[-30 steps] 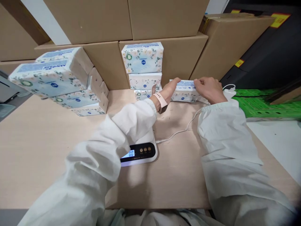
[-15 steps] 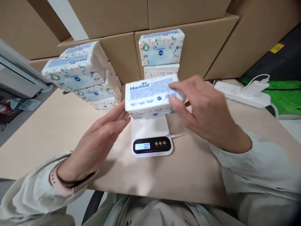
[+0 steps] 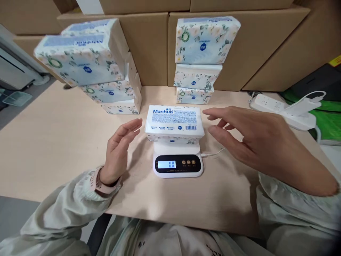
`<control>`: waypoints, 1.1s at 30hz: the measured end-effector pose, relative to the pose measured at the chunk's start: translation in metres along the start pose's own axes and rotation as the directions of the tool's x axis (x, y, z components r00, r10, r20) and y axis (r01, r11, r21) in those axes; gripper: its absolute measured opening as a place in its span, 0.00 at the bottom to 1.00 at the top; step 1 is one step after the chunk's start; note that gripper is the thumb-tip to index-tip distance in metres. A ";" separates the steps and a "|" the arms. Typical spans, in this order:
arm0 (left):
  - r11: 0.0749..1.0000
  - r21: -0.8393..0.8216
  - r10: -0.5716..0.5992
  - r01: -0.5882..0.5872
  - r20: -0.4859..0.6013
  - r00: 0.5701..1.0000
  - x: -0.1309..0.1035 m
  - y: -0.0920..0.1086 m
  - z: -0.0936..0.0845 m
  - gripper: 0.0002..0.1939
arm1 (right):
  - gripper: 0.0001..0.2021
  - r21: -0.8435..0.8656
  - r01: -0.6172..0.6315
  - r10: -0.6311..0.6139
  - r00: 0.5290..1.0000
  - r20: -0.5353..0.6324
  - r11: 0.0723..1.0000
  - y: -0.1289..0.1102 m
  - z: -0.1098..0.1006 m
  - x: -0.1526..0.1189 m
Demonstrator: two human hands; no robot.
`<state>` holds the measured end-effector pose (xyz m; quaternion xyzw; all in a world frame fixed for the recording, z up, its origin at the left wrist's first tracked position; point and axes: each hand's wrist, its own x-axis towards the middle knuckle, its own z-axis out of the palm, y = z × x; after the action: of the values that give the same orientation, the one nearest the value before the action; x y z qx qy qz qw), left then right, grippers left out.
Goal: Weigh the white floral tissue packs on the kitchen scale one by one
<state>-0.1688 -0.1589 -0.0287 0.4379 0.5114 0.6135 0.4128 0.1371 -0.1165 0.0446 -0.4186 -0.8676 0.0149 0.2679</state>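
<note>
A pack of tissues (image 3: 174,121) marked "Manhua" lies flat on the white digital scale (image 3: 178,174), whose lit display reads 0.0. Just left of the pack is my left hand (image 3: 119,149), fingers stretched out and not touching it. On the other side, a small gap away, my right hand (image 3: 253,138) hovers with thumb and fingers apart and nothing between them. The scale's plate is mostly hidden under the pack.
Packs of tissues are stacked at the back left (image 3: 87,64), with another stack (image 3: 202,53) behind the scale. Cardboard boxes (image 3: 154,46) line the back. A white power strip (image 3: 282,110) lies at the right, and a thin cable (image 3: 215,153) runs from the scale.
The tissue pack came down from my hands onto the scale. My right hand let go and moved right; my left hand drew back from it. The view shifted.
</note>
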 end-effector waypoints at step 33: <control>0.996 -0.029 0.084 -0.079 0.346 0.934 -0.010 -0.024 -0.012 0.34 | 0.20 -0.035 0.041 -0.040 0.999 0.027 0.999 0.016 -0.022 -0.018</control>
<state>-0.1764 -0.1686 -0.0551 0.5569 0.4077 0.5469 0.4739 0.1682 -0.1241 0.0514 -0.4052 -0.8796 -0.0002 0.2492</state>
